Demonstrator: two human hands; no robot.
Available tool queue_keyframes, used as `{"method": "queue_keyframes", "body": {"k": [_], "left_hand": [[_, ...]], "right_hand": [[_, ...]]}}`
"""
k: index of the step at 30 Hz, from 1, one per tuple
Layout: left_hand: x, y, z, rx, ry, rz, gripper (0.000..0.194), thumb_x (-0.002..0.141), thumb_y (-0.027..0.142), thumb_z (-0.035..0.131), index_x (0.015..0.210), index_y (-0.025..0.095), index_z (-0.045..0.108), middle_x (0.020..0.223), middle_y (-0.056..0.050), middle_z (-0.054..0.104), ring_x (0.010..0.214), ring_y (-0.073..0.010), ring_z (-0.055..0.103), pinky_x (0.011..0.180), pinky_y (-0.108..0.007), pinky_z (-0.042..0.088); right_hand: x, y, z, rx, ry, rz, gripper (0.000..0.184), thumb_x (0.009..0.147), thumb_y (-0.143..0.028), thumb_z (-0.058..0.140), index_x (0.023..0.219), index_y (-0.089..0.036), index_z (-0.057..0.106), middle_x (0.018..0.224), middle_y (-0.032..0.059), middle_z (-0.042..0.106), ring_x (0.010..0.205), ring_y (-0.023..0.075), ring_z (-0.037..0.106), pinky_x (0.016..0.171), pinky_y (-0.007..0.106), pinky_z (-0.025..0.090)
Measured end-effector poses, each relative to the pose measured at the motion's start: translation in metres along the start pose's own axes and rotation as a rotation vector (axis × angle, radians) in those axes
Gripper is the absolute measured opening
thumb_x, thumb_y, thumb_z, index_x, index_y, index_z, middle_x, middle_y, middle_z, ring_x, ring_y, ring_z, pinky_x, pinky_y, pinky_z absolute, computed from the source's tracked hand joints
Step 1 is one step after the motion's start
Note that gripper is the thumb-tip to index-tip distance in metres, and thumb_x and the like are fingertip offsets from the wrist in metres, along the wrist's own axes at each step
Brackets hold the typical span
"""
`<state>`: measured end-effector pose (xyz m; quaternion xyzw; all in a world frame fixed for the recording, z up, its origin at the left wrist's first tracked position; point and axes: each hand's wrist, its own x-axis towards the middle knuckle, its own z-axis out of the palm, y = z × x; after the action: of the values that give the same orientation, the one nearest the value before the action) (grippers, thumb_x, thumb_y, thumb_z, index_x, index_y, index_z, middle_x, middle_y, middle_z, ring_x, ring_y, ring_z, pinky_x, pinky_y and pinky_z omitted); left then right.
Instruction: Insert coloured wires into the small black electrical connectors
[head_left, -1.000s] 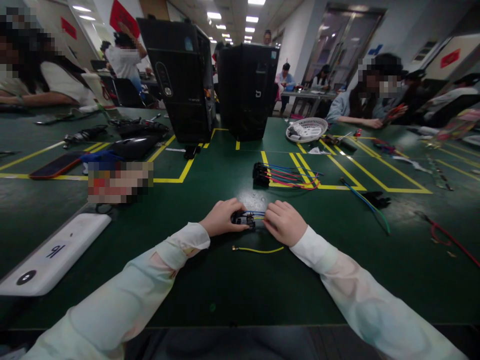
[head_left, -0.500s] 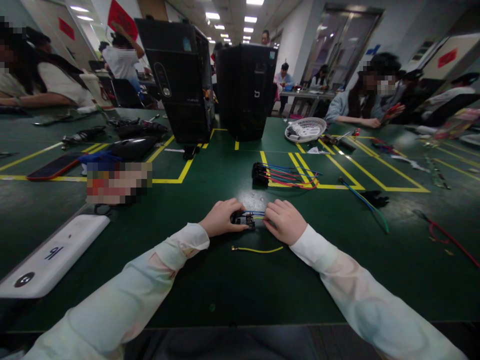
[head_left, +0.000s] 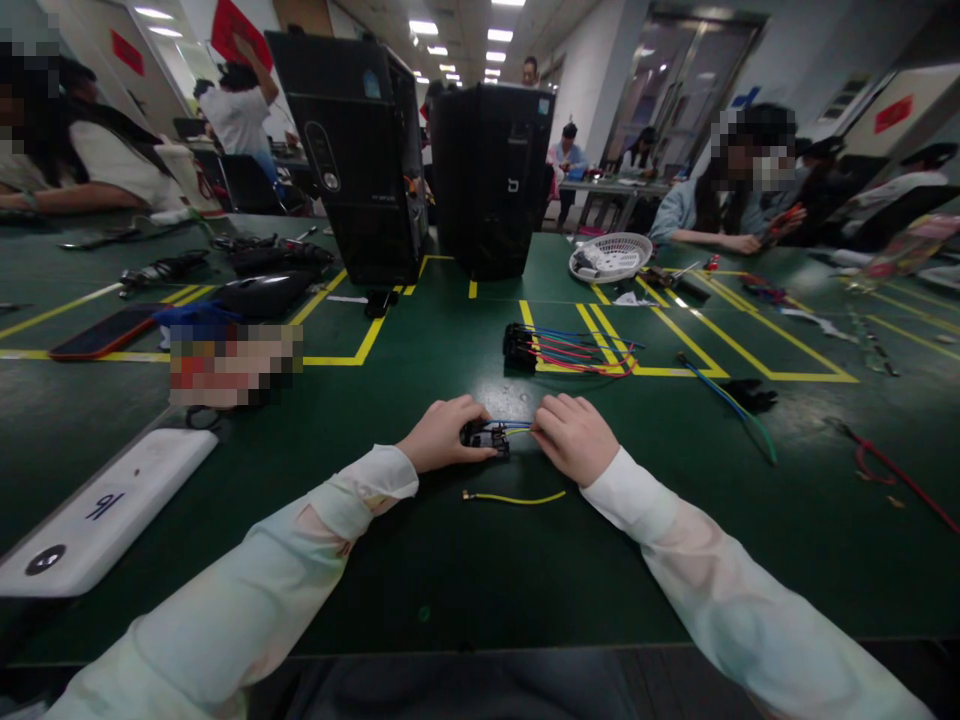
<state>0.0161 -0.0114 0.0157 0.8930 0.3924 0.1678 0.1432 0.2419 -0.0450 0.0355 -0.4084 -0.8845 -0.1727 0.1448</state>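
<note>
My left hand (head_left: 444, 434) rests on the green table (head_left: 465, 570) with its fingers curled around a small black connector block (head_left: 487, 438). My right hand (head_left: 574, 436) is closed in a pinch on the thin blue and yellow wires (head_left: 516, 427) that run out of the block's right side. A loose yellow wire (head_left: 513, 497) lies on the table just in front of both hands.
A black connector with red and blue wires (head_left: 570, 352) lies beyond my hands. Two black computer cases (head_left: 491, 175) stand further back, a white basket (head_left: 613, 257) to their right. A white device (head_left: 97, 510) lies at the left. Other people sit around the table.
My right hand has shifted slightly to the right, drawing the wires a bit further from the block. My left hand has stayed in place.
</note>
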Motion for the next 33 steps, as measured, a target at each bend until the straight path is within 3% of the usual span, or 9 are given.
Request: {"method": "queue_keyframes", "body": {"k": [2,7,12,17,22,28,33], "left_hand": [[0.0002,-0.0006,0.0005,0.002,0.005,0.001,0.038,0.071,0.049,0.062,0.094,0.020,0.057,0.092,-0.003,0.054,0.085,-0.0185,0.052,0.073,-0.029,0.039],[0.0002,-0.0014,0.0011,0.010,0.002,0.003,0.038,0.071,0.050,0.061,0.096,0.021,0.057,0.092,-0.003,0.054,0.085,-0.0185,0.052,0.073,-0.030,0.039],[-0.0002,-0.0005,0.0006,0.010,-0.003,0.002,0.038,0.071,0.050,0.061,0.095,0.021,0.057,0.092,-0.003,0.054,0.085,-0.0187,0.052,0.073,-0.029,0.039],[-0.0006,-0.0002,-0.0003,0.006,-0.009,-0.002,0.038,0.071,0.049,0.062,0.096,0.021,0.057,0.093,-0.003,0.054,0.085,-0.0185,0.052,0.074,-0.029,0.039],[-0.0003,0.0006,-0.0016,0.000,-0.009,-0.007,0.038,0.071,0.050,0.061,0.095,0.021,0.057,0.092,-0.003,0.054,0.085,-0.0186,0.052,0.073,-0.029,0.039],[-0.0004,0.0008,-0.0019,-0.010,-0.012,-0.008,0.037,0.071,0.049,0.061,0.095,0.021,0.057,0.093,-0.003,0.054,0.086,-0.0188,0.052,0.074,-0.030,0.039],[0.0000,0.0015,-0.0026,0.001,-0.018,-0.009,0.037,0.071,0.049,0.061,0.095,0.021,0.057,0.093,-0.003,0.054,0.086,-0.0188,0.052,0.073,-0.029,0.039]], "right_hand": [[-0.0007,0.0007,-0.0010,0.003,0.013,0.024,0.012,0.085,-0.026,0.048,0.076,-0.018,0.052,0.082,0.0051,0.055,0.077,0.0177,0.041,0.067,0.030,0.024],[-0.0016,0.0028,-0.0017,0.070,-0.069,-0.074,0.014,0.084,-0.028,0.048,0.075,-0.018,0.050,0.077,0.0035,0.055,0.073,0.0162,0.041,0.066,0.029,0.024],[-0.0015,0.0030,-0.0031,0.019,-0.019,-0.002,0.017,0.087,-0.029,0.044,0.077,-0.018,0.051,0.077,0.0043,0.056,0.075,0.0173,0.042,0.068,0.030,0.024],[-0.0016,0.0028,-0.0034,0.080,-0.079,-0.088,0.014,0.086,-0.028,0.045,0.077,-0.018,0.051,0.078,0.0040,0.057,0.074,0.0163,0.042,0.066,0.029,0.023],[-0.0017,0.0003,-0.0031,-0.003,0.014,0.016,0.017,0.088,-0.028,0.043,0.078,-0.018,0.053,0.077,0.0046,0.057,0.076,0.0176,0.042,0.069,0.031,0.023],[-0.0002,0.0005,-0.0010,0.106,-0.046,-0.114,0.017,0.089,-0.025,0.042,0.080,-0.018,0.054,0.078,0.0036,0.057,0.076,0.0161,0.042,0.066,0.029,0.024],[0.0001,-0.0029,-0.0015,0.018,0.006,0.012,0.018,0.089,-0.026,0.041,0.079,-0.018,0.054,0.078,0.0041,0.057,0.078,0.0176,0.042,0.070,0.031,0.024]]}}
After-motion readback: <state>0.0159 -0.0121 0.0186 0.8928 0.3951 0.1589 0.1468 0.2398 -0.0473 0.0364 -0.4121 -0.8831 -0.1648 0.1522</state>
